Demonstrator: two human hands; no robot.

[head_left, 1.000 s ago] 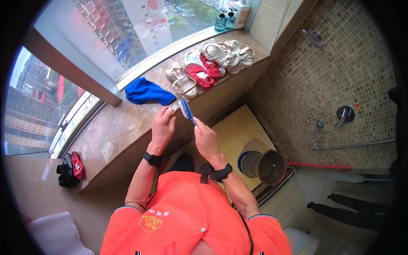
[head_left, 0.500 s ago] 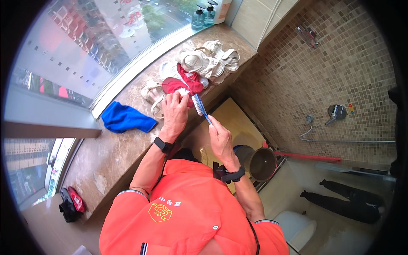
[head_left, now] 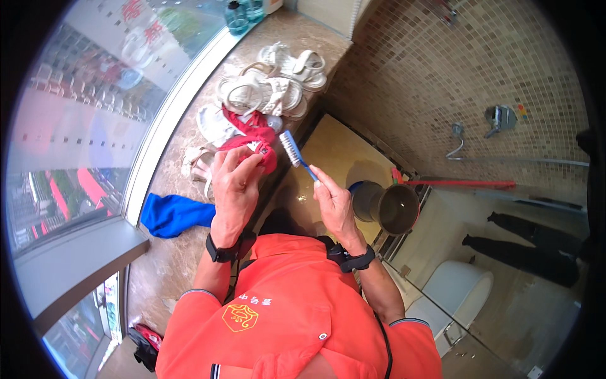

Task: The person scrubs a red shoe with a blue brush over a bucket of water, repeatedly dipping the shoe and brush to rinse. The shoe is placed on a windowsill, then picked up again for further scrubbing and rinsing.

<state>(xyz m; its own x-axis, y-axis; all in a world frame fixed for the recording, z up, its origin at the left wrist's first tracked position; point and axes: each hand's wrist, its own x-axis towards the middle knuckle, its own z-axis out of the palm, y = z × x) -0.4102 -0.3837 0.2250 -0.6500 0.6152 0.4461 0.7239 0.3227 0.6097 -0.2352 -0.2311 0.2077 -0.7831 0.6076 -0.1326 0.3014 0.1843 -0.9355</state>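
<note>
Pinching a blue brush point(head_left: 294, 149) by its handle between thumb and fingers, the right hand point(head_left: 334, 205) holds it just to the right of the red shoe point(head_left: 270, 163), our landmark. One brush, and its white bristles face that shoe across a narrow gap! Over at the shoe itself, the left hand point(head_left: 235, 186) has its fingers bent onto the opening (whether they truly grip, I cannot tell). The red shoe sits at the front edge of the stone ledge point(head_left: 158, 271).

Now the count! One more red piece point(head_left: 249, 120) overlaps just beyond the red shoe, and one white shoe point(head_left: 213, 125) pokes out to its upper left. At least two white sandals point(head_left: 265, 91) are heaped farther beyond it, straps tangled (a tricky pile to number), with one pale sandal point(head_left: 197, 163) close by on its left. One blue cloth point(head_left: 177, 216) lies to its lower left, and two teal bottles point(head_left: 237, 19) stand far beyond it, cut by the picture's rim.

And the room? Right of the red shoe the ledge drops away, leaving open space above the yellow panel point(head_left: 328, 145), where the brush has air around it. Farther right comes one grey bucket point(head_left: 379, 205), a blue rim point(head_left: 355, 188) showing behind it. Left and beyond, sandals crowd the red shoe tightly.
</note>
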